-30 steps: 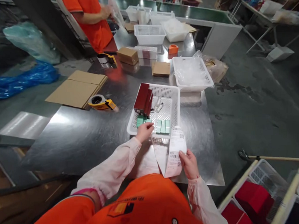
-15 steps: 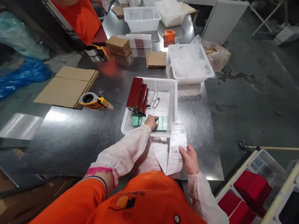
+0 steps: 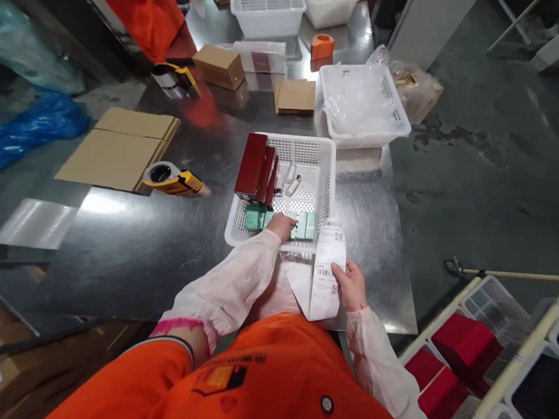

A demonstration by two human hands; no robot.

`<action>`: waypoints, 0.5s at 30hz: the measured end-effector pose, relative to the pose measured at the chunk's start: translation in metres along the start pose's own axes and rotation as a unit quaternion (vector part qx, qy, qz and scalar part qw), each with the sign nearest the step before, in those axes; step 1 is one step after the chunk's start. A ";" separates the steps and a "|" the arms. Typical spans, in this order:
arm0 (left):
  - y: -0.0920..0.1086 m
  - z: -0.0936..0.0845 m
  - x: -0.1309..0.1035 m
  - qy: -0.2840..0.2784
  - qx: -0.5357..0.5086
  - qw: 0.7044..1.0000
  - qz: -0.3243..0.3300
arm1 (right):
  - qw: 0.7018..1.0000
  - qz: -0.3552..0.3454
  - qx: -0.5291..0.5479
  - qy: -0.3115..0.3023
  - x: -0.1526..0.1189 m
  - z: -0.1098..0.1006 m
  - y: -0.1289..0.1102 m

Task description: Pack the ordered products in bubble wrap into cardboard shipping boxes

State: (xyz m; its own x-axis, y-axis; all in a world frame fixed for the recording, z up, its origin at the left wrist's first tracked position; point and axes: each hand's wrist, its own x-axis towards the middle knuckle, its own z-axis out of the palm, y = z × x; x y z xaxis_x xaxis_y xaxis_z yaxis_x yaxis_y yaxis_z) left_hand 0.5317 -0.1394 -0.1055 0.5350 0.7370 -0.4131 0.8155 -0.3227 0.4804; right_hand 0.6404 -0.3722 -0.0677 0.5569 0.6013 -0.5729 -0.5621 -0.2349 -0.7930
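Note:
My left hand [image 3: 281,226] reaches into a white basket [image 3: 332,169], a finger extended over small green boxes [image 3: 301,226] along its near side; it grips nothing that I can see. Dark red boxes [image 3: 252,168] stand at the basket's left side, with small clear-and-white vials [image 3: 293,184] beside them. Pinched between the thumb and fingers of my right hand [image 3: 351,286] is a long printed label strip [image 3: 327,272]. Its upper end overlaps the basket's near right corner, and its lower part folds back near my body.
Tape dispensers [image 3: 172,179] and flat cardboard [image 3: 117,146] are on the left. Behind are a brown box [image 3: 219,66], cardboard pieces [image 3: 296,96] and a basket of plastic wrap [image 3: 362,102]. Another person's orange clothing [image 3: 150,22] shows at the back left. Red items [image 3: 467,346] fill bins at lower right.
The view has shifted slightly. My left index finger now lies straighter over the green boxes, its thumb less visible. My right hand still holds the label strip.

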 end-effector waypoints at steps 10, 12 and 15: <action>-0.015 -0.040 -0.051 0.059 0.058 0.997 0.007 | 1.000 0.010 -0.001 -0.009 0.007 0.007 0.000; -0.026 -0.051 -0.058 0.100 0.077 0.992 -0.016 | 1.000 0.010 -0.003 -0.011 0.009 0.008 0.001; -0.039 -0.062 -0.063 0.142 0.110 0.982 -0.059 | 1.000 0.012 -0.005 -0.010 0.011 0.008 0.004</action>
State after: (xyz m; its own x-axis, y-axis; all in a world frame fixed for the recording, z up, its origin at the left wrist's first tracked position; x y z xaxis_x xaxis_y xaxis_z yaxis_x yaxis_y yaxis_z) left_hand 0.4531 -0.1364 -0.0503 0.3764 0.9027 -0.2085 0.9128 -0.3228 0.2502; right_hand 0.6393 -0.3608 -0.0754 0.5309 0.6107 -0.5875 -0.5687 -0.2572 -0.7813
